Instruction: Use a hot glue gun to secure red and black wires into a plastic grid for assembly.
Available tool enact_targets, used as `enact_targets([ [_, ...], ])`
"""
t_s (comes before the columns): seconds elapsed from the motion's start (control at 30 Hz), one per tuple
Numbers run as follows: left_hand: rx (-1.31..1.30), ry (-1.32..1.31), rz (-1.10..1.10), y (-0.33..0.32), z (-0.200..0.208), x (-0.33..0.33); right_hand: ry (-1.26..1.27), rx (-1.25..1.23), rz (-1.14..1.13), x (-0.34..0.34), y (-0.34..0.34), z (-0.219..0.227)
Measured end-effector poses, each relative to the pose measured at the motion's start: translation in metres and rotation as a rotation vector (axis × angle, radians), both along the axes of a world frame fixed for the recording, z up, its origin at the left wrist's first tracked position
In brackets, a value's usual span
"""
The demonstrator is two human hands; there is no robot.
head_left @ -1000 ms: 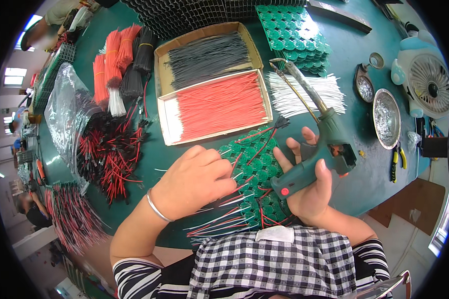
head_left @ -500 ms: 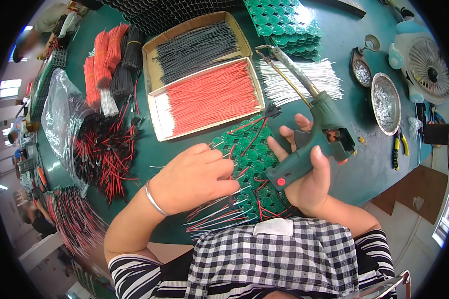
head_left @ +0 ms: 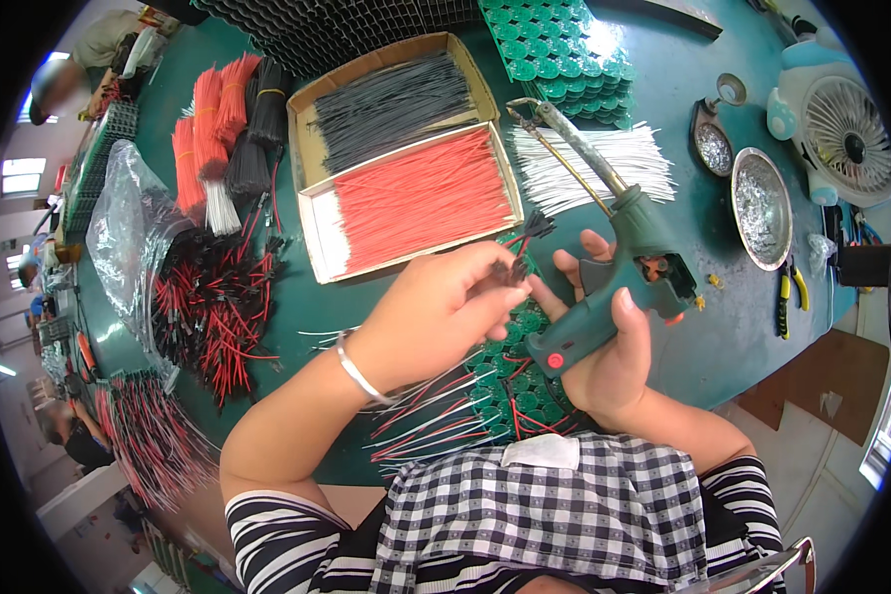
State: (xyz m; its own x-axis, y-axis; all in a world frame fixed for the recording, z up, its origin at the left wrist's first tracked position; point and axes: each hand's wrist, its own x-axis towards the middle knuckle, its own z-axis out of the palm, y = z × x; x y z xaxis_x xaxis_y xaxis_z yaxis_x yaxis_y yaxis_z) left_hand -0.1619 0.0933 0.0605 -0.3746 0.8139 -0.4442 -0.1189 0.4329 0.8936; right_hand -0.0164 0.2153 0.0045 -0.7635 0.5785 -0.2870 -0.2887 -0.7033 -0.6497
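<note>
Head view: the left hand (head_left: 426, 307) was at frame centre, its grip pinched on a small dark connector (head_left: 506, 273), partly hidden by the fingers, above a green circuit panel (head_left: 487, 396). The right hand (head_left: 609, 376), right of centre, had its grip loosely around a soldering gun (head_left: 643, 243), fingers partly extended. The barrel pointed toward the top of the frame, presumably to keep the tip clear of both hands. The panel lay at lower centre near the apron (head_left: 544, 495), probably for short reach; red and white leads (head_left: 421, 426) spread at its left. Beyond stood a tray (head_left: 312, 233) of red wires; the barrel masked part of the white wires (head_left: 594, 173). A metal dish (head_left: 788, 223) and yellow-handled cutters (head_left: 784, 302) occupied the worktop (head_left: 703, 327) at right. The left hand obstructed the panel's upper part.
</note>
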Motion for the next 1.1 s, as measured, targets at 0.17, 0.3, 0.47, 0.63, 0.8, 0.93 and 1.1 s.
enact_targets([
  [0.17,0.02,0.161,0.108,0.014,-0.028,0.014,-0.014,-0.033,-0.012,0.001,-0.002,0.004],
  [0.3,0.108,0.352,0.04,0.008,-0.032,0.018,-0.018,0.001,-0.016,0.004,0.0,0.01],
  [0.47,0.186,-0.014,0.068,-0.008,-0.016,0.008,0.115,0.036,-0.03,0.017,0.019,0.033],
  [0.63,0.219,0.829,0.272,-0.043,0.013,-0.053,0.047,0.363,-0.08,0.035,0.053,0.058],
  [0.8,-0.114,1.313,0.399,-0.096,0.036,-0.089,-0.007,0.55,0.013,0.053,0.054,0.06],
  [0.93,-0.377,1.274,0.475,-0.162,0.04,-0.081,-0.047,0.519,0.123,0.058,0.049,0.049],
  [1.1,-0.504,1.237,0.473,-0.202,0.015,-0.053,-0.074,0.484,0.17,0.05,0.033,0.05],
])
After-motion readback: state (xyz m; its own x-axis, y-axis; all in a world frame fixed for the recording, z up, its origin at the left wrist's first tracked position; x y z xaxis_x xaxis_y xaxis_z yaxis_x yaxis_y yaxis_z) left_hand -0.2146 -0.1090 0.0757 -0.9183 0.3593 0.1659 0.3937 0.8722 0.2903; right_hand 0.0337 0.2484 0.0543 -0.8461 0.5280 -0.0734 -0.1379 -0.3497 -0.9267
